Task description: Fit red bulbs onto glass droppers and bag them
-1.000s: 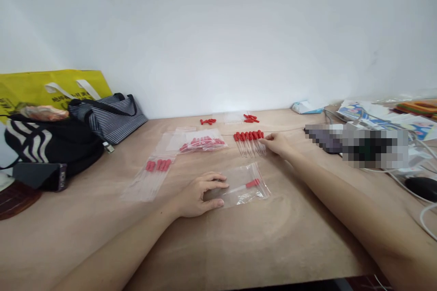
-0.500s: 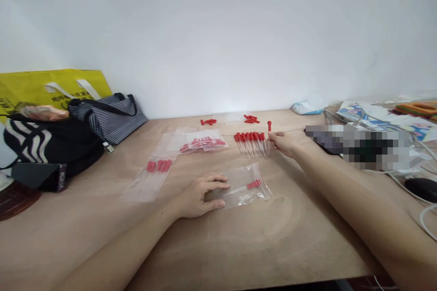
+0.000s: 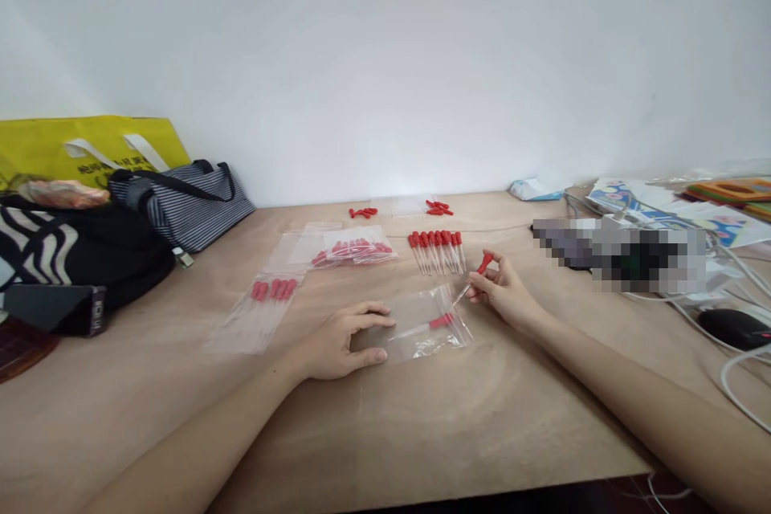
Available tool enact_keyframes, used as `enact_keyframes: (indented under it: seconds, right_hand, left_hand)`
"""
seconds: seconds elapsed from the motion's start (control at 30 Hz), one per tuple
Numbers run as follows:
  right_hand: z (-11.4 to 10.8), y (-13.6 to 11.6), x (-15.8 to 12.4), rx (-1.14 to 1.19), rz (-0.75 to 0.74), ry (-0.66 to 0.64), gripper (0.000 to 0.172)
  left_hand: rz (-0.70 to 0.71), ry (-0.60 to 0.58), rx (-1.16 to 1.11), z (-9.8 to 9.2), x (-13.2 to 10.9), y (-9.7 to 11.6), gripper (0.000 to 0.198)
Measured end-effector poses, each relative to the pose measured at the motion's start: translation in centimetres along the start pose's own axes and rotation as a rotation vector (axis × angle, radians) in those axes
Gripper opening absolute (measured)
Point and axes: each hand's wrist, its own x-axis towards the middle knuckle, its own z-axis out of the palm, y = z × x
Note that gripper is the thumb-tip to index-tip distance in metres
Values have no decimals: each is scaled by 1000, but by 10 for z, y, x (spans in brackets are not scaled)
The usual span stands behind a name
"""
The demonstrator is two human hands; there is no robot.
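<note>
A clear zip bag [image 3: 415,344] lies flat at the middle of the table, with one red-bulbed dropper [image 3: 441,322] inside. My left hand [image 3: 346,341] rests with fingers apart on the bag's left end. Pinched in my right hand [image 3: 497,289] is another dropper [image 3: 483,263], bulb up, its thin tip slanting down to the bag's right edge. Behind the bag is a row of several droppers [image 3: 434,241]. To the left lie filled bags [image 3: 361,250] and a stack of long clear bags [image 3: 241,329] with several red bulbs.
Loose red bulbs [image 3: 363,213] and more red bulbs [image 3: 439,208] lie by the wall. Striped bag [image 3: 193,205], black bag [image 3: 90,249] and yellow bag [image 3: 36,144] stand left. A mouse [image 3: 735,328], cables and papers [image 3: 632,197] are at the right.
My right hand has come nearer from beside the dropper row to the bag's right edge, bringing one dropper, now tilted. My left hand stays on the bag. The view has shifted slightly.
</note>
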Motion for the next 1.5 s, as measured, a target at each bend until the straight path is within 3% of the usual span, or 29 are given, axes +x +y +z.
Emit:
enact_keyframes:
  seconds: [0.1, 0.3, 0.5, 0.77, 1.0, 1.1, 1.3, 1.5]
  right_hand:
    - [6, 4, -4, 45, -4, 18, 63]
    - [20, 0, -21, 138, 47, -92, 47]
    - [19, -6, -25, -141, 126, -293, 39]
    - [9, -11, -18, -294, 137, -503, 39]
    - [12, -7, -19, -322, 128, -457, 43]
    - [12, -8, -19, -337, 120, -436, 37]
    - [7, -10, -18, -290, 125, -588, 28]
    - [-4, -7, -10, -194, 191, -683, 43]
  left_hand:
    - [18, 3, 1, 0, 0, -2, 41]
    - [-27, 24, 30, 2, -1, -3, 56]
    - [-30, 29, 39, 1, -1, -1, 56]
    - [-12, 44, 43, 3, -1, -3, 56]
    - [-22, 29, 54, 1, -1, -2, 56]
    - [-30, 16, 63, 1, 0, -2, 56]
    - [-24, 17, 71, 1, 1, -1, 55]
    - [-9, 12, 53, 2, 0, -1, 50]
